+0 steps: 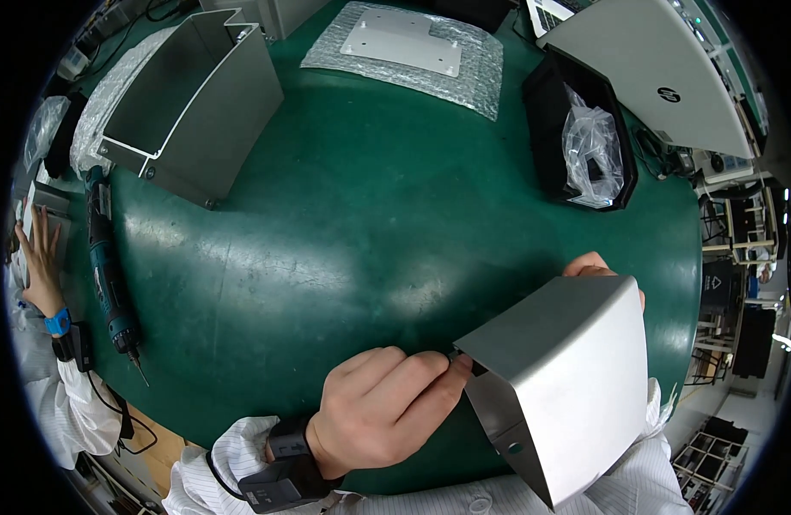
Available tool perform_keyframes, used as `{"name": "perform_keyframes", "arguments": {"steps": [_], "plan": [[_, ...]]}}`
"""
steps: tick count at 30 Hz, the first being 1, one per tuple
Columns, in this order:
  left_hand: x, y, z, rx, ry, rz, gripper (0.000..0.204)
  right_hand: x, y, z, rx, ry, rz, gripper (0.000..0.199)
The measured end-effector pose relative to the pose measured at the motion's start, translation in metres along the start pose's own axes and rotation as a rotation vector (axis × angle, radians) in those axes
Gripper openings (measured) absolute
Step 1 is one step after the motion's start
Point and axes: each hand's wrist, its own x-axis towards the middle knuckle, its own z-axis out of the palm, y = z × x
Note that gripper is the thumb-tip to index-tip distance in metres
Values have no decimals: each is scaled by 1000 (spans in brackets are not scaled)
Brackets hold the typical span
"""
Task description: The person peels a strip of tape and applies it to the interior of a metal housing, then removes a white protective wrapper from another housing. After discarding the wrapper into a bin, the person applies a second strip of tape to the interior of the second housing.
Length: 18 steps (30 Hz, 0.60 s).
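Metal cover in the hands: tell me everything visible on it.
The metal cover looks like bent sheet metal, silver-grey with a satin finish. Two broad outer faces meet at a rounded bend; an inner side wall with a round hole shows through the open left side. It is tilted near the table's close edge, lower right. The right hand holds its far side, mostly hidden; the left hand's fingertips are at its upper-left corner.

Hands (380, 410) apart, left fingers (417, 371) in a pinch
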Motion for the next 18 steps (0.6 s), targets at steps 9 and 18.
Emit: {"name": "perform_keyframes", "arguments": {"steps": [9, 18], "plan": [[1, -1, 1, -14, 1, -7, 15, 0, 0, -4, 24, -50, 36, 31], [0, -1, 1, -3, -4, -11, 14, -1, 1, -2, 73, -25, 37, 31]]}}
